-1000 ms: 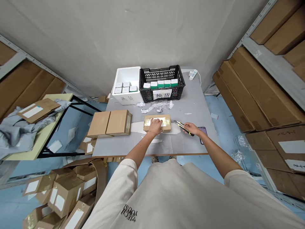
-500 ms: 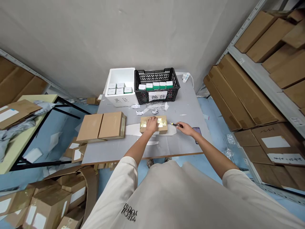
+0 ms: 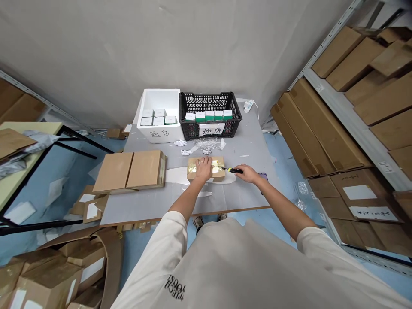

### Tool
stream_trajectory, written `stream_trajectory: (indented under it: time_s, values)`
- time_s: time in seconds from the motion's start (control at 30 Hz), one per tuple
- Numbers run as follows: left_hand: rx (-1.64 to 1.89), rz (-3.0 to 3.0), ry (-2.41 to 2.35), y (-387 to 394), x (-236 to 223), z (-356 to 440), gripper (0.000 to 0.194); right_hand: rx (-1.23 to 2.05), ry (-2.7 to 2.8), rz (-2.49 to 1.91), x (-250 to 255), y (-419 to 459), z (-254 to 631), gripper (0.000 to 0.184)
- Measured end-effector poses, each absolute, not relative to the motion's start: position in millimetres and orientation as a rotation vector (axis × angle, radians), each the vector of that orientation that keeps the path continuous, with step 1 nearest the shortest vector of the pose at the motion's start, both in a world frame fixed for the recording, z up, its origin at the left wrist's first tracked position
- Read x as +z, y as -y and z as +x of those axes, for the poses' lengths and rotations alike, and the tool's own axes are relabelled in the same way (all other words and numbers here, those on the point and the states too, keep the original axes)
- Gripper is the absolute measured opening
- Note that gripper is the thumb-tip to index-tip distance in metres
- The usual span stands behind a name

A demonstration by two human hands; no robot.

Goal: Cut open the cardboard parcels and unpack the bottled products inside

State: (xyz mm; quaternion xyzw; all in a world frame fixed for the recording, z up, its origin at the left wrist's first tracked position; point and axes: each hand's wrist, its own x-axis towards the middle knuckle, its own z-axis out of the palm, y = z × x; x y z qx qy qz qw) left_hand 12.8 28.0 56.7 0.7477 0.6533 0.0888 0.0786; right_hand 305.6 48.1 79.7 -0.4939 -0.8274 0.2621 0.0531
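Two brown cartons (image 3: 146, 167) sit at the left edge of the grey table (image 3: 234, 195). Inward from its front edge, the taped carton (image 3: 216, 175) lies beneath the left hand (image 3: 204, 168), which rests palm-down on top, fingers extended rather than wrapped round it. The right hand (image 3: 247, 172) is closed about a black-and-yellow utility knife (image 3: 231, 170), its tip at the carton's right end; whether it pierces the tape, I cannot tell. Print on that carton's white label (image 3: 215, 164) is too small to read. Along the back edge, the black crate (image 3: 190, 130) wears a sign (image 3: 211, 130) reading 换货; beside it, the white foam box (image 3: 162, 134) has handwriting whose second character is 货. A phone (image 3: 264, 176) lies by the right edge, partly behind the wrist.
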Motion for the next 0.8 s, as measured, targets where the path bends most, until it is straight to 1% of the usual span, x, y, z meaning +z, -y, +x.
stream_trajectory:
  time_s: [0.17,0.27,0.43,0.8]
  values:
    - [0.299,2.278,-1.92,-21.9,51.7,11.3,0.053,0.837,2.468,-1.504,76.2,-50.8,306.8,0.033]
    - [0.319,2.277,-1.92,-22.4,49.8,10.7,0.054,0.824,2.396,-1.52,69.2,-49.1,304.9,0.036]
    - [0.311,2.273,-1.908,-23.8,48.5,9.6,0.054,0.821,2.335,-1.512,57.5,-45.3,296.7,0.035]
    - [0.304,2.296,-1.933,-22.4,47.3,10.7,0.054,0.62,2.503,-1.394,55.6,-66.2,320.6,0.041]
